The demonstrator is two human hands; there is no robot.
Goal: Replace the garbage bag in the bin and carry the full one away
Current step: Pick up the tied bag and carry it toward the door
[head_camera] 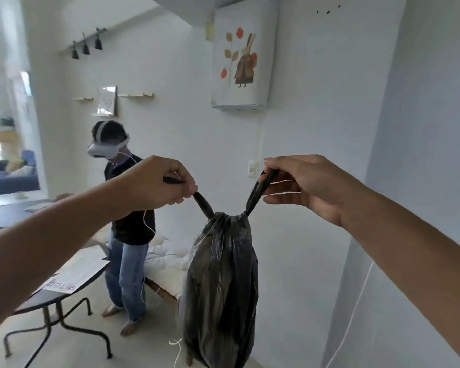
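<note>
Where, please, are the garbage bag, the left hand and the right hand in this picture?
garbage bag (221,282): head view, on the middle of its bulging black body.
left hand (157,181): head view, on the back of the hand.
right hand (306,184): head view, on the palm side, behind the fingers.

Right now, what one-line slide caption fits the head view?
Left hand and right hand pull the tie ends of a full black garbage bag apart, held up.
</note>
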